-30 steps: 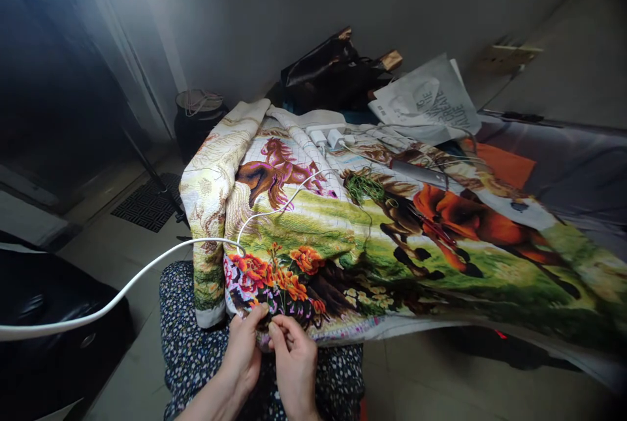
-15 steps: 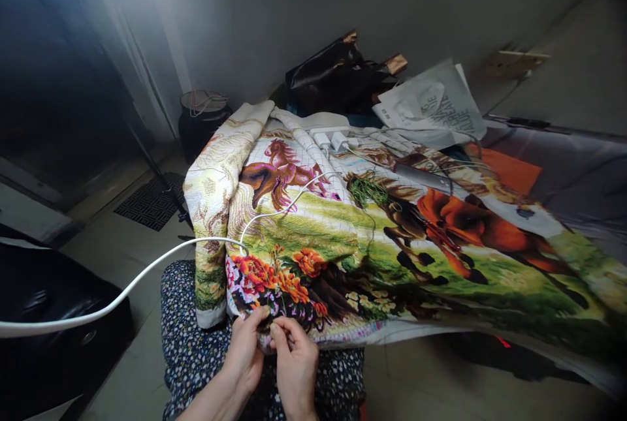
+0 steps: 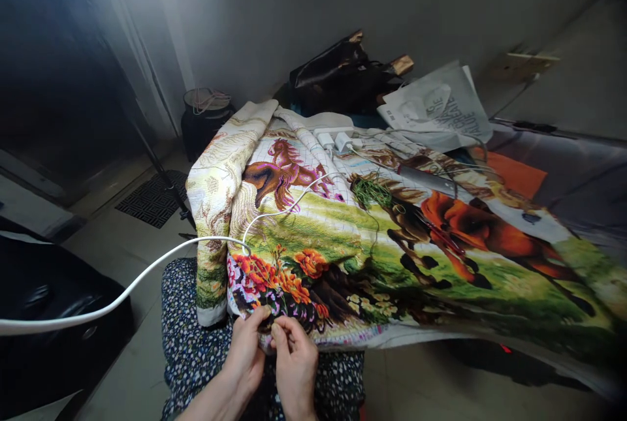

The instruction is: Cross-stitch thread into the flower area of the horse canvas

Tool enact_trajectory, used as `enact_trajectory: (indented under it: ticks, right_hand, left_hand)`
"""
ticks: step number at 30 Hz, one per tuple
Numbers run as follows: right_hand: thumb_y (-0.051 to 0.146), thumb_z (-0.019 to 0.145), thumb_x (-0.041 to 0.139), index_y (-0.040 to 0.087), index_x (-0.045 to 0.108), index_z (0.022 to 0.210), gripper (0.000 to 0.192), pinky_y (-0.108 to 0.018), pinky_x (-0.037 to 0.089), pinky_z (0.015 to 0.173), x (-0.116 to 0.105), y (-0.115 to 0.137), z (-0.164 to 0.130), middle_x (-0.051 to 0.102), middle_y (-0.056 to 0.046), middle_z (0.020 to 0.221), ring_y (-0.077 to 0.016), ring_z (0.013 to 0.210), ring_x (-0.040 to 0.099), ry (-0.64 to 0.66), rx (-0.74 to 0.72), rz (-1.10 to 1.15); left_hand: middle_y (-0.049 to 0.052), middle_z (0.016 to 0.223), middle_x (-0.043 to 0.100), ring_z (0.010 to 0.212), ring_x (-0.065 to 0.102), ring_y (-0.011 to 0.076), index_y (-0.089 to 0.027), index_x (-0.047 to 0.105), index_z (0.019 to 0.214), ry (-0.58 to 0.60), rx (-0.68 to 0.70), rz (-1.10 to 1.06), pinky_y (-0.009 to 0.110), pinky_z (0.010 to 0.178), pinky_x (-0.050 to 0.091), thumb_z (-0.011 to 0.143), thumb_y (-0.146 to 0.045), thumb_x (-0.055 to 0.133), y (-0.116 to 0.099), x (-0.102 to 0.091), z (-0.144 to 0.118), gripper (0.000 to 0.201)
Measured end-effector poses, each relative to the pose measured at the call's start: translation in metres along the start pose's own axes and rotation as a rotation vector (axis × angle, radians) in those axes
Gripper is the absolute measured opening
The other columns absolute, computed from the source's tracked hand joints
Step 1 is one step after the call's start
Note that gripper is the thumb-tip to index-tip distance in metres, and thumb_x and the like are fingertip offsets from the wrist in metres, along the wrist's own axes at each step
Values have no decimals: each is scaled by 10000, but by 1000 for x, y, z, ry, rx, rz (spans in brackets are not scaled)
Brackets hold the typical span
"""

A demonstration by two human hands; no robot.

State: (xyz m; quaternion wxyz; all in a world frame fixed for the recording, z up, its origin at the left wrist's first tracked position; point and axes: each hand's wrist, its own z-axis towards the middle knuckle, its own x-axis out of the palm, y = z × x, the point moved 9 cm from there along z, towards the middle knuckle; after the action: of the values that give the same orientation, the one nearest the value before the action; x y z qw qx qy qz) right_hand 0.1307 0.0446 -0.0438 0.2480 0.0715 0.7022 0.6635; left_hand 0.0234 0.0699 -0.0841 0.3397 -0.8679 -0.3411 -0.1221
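Left hand (image 3: 245, 359) and right hand (image 3: 294, 365) pinch the near hem of the embroidered cloth (image 3: 372, 245); flowers and horses appear largely stitched, gridded patches remain bare.

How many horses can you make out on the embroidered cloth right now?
2 clearly: a brown horse with a pink mane at the cloth's far left, and a large orange-brown horse galloping across the right. Folds and clutter may hide others.
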Motion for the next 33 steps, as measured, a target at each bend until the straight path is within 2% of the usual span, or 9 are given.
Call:
enact_trajectory:
  ticks: [11,14,17,20,24,29,33]
  right_hand:
    - [274,845,503,179,618,715,197,-230,426,532,1,-3,-2,585,-8,593,-145,524,532,-19,-20,-32]
    - [290,833,513,176,618,704,201,-234,428,532,2,-7,-1,571,-6,572,-146,519,524,-18,21,-1]
    - [318,811,538,166,631,720,200,-231,435,517,4,-15,0,571,-11,585,-149,528,526,21,122,70]
    - [342,793,563,153,656,774,212,-229,439,495,4,-19,4,595,-24,622,-151,537,530,79,204,113]
    - [287,816,542,161,670,751,190,-236,442,562,-4,4,17,628,-44,698,-162,616,553,140,48,-37]
    - [185,850,483,171,667,743,214,-237,375,534,-5,33,30,585,-28,675,-144,584,514,247,-155,-271]
    - [139,863,470,171,665,771,218,-249,390,606,-3,44,34,588,-37,723,-157,662,546,327,-247,-327]
  left_hand:
    - [-40,475,526,419,438,74,-144,547,534,2,-29,-10,206,408,342,483,-142,749,3,0,3,209]
    - [-46,481,522,424,431,71,-142,553,548,7,-7,-10,205,409,340,477,-157,766,2,0,1,225]
    - [-52,502,531,447,444,70,-144,567,583,21,17,-14,204,440,364,490,-185,793,0,1,-1,248]
    - [-32,595,603,528,519,94,-145,627,720,76,50,8,217,517,416,536,-224,805,-4,5,-3,268]
    - [18,736,681,665,600,140,-136,662,899,177,87,48,251,645,462,593,-224,787,-9,11,-6,342]
    - [40,777,705,682,617,160,-122,635,1063,211,117,78,282,688,474,631,-197,753,-13,11,-5,454]
    - [65,845,721,724,640,185,-123,594,1150,226,142,103,303,710,484,654,-206,737,-15,10,-4,523]
